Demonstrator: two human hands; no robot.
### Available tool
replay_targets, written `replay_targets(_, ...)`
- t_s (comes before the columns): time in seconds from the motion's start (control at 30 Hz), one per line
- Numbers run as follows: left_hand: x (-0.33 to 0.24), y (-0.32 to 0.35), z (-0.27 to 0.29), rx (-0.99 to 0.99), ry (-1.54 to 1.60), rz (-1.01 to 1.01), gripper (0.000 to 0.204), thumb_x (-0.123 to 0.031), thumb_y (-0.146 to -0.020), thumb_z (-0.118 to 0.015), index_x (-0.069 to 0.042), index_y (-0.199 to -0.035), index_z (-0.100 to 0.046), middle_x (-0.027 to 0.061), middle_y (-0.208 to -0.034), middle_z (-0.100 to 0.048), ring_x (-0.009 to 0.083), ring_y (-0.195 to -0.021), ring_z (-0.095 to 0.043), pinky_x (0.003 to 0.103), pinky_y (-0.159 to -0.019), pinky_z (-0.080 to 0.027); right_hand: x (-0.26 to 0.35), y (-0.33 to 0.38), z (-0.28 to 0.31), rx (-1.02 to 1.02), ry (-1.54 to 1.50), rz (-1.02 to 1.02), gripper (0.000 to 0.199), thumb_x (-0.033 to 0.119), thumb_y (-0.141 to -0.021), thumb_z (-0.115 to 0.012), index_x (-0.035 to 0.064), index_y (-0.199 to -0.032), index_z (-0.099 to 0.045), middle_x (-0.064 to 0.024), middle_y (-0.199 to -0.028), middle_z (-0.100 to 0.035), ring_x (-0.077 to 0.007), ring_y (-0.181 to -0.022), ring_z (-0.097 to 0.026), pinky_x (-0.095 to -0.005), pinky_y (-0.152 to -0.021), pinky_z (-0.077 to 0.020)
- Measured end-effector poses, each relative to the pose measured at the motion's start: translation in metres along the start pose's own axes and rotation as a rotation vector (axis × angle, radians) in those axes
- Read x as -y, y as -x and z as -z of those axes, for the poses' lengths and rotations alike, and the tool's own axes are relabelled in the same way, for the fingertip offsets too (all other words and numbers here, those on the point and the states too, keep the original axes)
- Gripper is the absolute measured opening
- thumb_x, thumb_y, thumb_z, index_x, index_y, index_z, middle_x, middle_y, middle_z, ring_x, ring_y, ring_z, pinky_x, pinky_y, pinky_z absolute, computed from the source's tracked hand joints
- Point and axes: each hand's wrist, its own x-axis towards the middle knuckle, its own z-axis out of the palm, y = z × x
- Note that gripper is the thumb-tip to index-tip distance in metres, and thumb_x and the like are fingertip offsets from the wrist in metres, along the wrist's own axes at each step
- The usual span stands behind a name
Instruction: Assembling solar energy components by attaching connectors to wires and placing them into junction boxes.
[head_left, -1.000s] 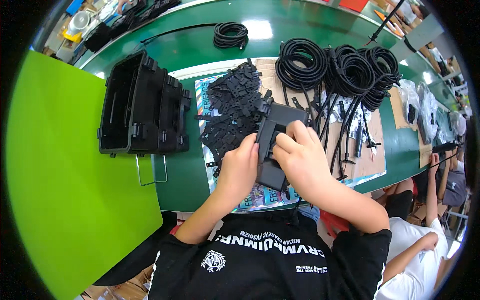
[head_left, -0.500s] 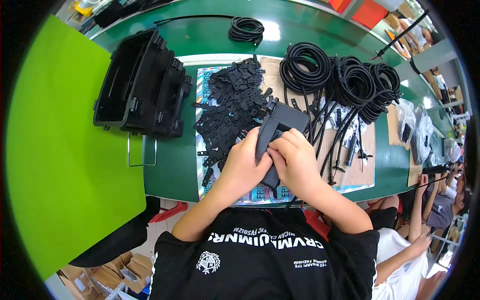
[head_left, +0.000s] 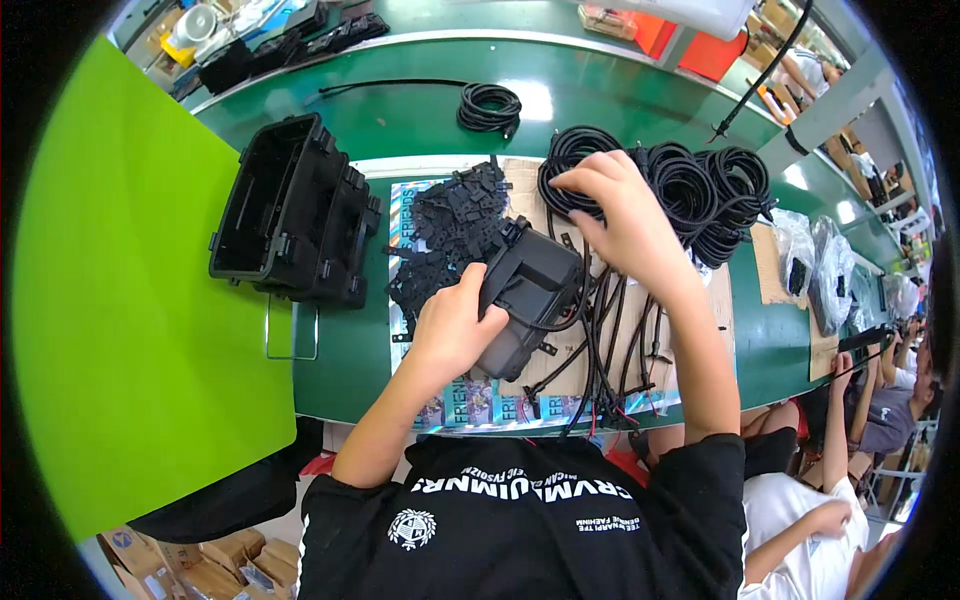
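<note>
A black plastic case (head_left: 540, 285) with a moulded handle is tilted over the near middle of the worktop. My left hand (head_left: 455, 325) is closed around its left side, thumb on the near edge. A black cable curves along the case's right side. My right hand (head_left: 630, 220) is raised over the leftmost coil of black cable (head_left: 572, 150), with thumb and fingers apart and nothing visible between them. From the coils, cable ends with connectors and bare red wire tips trail toward me. Left of the case lies a heap of small black plastic clips (head_left: 455, 215).
Open black cases (head_left: 270, 210) stand at the left beside a bright green panel (head_left: 140, 300). One separate cable coil (head_left: 488, 107) lies farther back. Clear plastic bags (head_left: 828, 270) with dark parts lie at the right. A co-worker's arm (head_left: 800, 535) shows at the lower right.
My right hand has left the case and moved up and right to the coils. The case has turned more toward upright view, and cable ends now lie nearer me, right of it.
</note>
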Motion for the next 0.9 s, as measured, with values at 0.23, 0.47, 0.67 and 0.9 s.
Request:
replay_targets(0.23,0.010,-0.015,0.000,-0.086,-0.035,-0.013,0.045,-0.023,-0.080,-0.060,0.003,-0.117,-0.056,0.0287,-0.084,-0.066,0.0445,-0.082,-0.066,0.051,-0.077,-0.052,-0.083,-0.018,-0.086,0.288,0.525,-0.424,0.041,0.043,-0.086,-0.069,0.0034,-0.097,-0.071,-0.0141,-0.101,-0.067,-0.0320,-0.104,-0.060,-0.0467,-0.090,-0.0435)
replay_targets(0.47,0.016,0.000,0.016,-0.172,0.149,-0.037,0.045,-0.022,-0.081,-0.061,0.002,-0.119,-0.057,0.0302,-0.096,-0.067,0.0450,-0.088,-0.067,0.047,-0.078,-0.051,-0.061,-0.030,-0.081,0.003,0.366,-0.610,0.045,0.051,-0.086,-0.066,0.0055,-0.090,-0.071,-0.0109,-0.093,-0.069,-0.0318,-0.096,-0.063,-0.0482,-0.084,-0.0387)
replay_targets(0.67,-0.020,0.025,0.052,-0.236,0.459,0.025,0.041,0.002,-0.080,-0.049,0.006,-0.120,-0.056,0.0088,-0.099,-0.068,0.0140,-0.090,-0.063,0.029,-0.083,-0.050,0.023,0.002,0.025,-0.462,0.146,0.030,0.033,0.030,-0.078,-0.077,0.0055,-0.097,-0.065,-0.0071,-0.098,-0.066,-0.0261,-0.101,-0.061,-0.0485,-0.102,-0.0305)
replay_targets(0.9,-0.110,-0.030,-0.106,0.412,0.677,-0.452,0.044,-0.013,-0.084,-0.060,0.006,-0.123,-0.054,0.0178,-0.102,-0.066,0.0214,-0.095,-0.063,0.035,-0.086,-0.049,0.060,0.105,0.195,-0.233,0.620,-0.253,0.032,0.006,-0.070,-0.077,-0.0039,-0.098,-0.065,-0.0151,-0.101,-0.067,-0.0357,-0.109,-0.061,-0.0512,-0.112,-0.0316)
